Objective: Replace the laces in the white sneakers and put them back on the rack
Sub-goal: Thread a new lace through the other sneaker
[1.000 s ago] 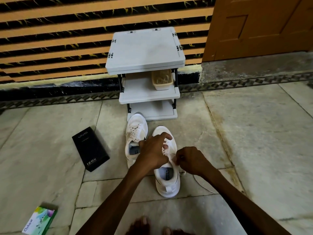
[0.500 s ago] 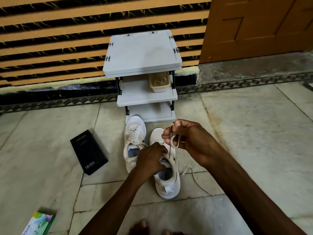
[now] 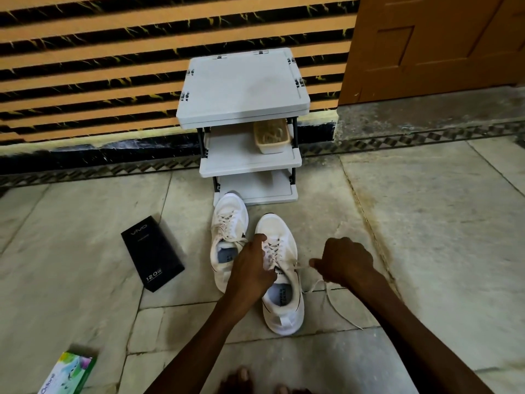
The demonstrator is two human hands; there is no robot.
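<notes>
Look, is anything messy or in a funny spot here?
Nothing is broken or spilled. One lace trails loose across the floor beside the nearer sneaker, its upper part pinched by the right hand. A black box and a green box lie crooked on the floor.

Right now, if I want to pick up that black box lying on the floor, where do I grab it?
Grab the black box across its narrow middle, thumb on one long side and fingers on the other, coming straight down from above. It lies flat on the floor, so its long sides are probably the easiest part to pinch.
</notes>
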